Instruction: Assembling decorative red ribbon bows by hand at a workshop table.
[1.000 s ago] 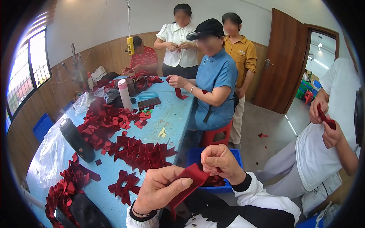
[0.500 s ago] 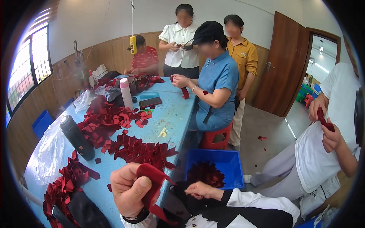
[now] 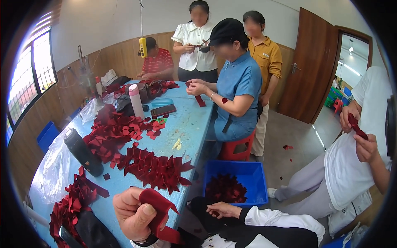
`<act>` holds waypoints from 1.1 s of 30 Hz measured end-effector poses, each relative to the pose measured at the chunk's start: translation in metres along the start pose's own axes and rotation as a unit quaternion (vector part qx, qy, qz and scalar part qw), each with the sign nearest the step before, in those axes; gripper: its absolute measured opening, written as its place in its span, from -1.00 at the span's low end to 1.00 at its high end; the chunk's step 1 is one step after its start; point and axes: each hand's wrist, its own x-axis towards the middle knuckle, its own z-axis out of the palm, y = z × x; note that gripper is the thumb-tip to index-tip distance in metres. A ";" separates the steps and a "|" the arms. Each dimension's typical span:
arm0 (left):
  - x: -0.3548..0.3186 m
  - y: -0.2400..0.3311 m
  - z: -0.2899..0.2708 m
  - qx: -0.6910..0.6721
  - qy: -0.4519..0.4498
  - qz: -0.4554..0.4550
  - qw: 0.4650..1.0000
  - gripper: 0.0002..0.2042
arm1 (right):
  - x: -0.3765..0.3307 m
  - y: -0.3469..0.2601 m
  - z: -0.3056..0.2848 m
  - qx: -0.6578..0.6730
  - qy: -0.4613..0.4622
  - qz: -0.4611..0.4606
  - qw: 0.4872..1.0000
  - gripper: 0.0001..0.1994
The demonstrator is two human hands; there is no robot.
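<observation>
In my left hand (image 3: pixel 134 213), near the front edge of the table, a strip of dark red velvety fabric (image 3: pixel 160 211) is pinched between thumb and fingers. It curls over the fingers, and its tail hangs by the wrist. My right hand (image 3: pixel 225 210) is closed, low over the dark cloth of my lap, apart from the strip. What looks like a small dark red fabric piece (image 3: pixel 215 213) shows at its fingertips. Just beyond the left hand, a row of folded red fabric pieces (image 3: pixel 155 167) lies on the light blue table (image 3: pixel 186 124).
A blue bin (image 3: pixel 258 182) holding red pieces stands on the floor beyond my right hand. A dark bottle (image 3: pixel 82 153), a pink bottle (image 3: pixel 135 101) and a phone (image 3: pixel 163 110) are on the table. Several people are around it; one at right handles red fabric (image 3: pixel 356 126).
My left hand has shifted slightly left and down with the fabric strip. My right hand has moved a little right, its fingers curled in, and a small red piece now shows there.
</observation>
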 end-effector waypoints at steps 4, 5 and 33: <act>0.000 0.001 0.000 0.005 0.003 -0.003 1.000 -0.78 | 0.006 0.010 -0.006 0.025 -0.031 0.012 0.999 -0.83; 0.000 0.001 0.000 0.006 0.006 -0.003 1.000 -0.78 | 0.008 0.014 -0.012 0.040 -0.053 0.005 0.998 -0.83; -0.015 0.012 -0.020 0.063 -0.033 0.011 0.997 -0.70 | 0.033 0.032 -0.023 0.008 -0.061 -0.022 0.998 -0.81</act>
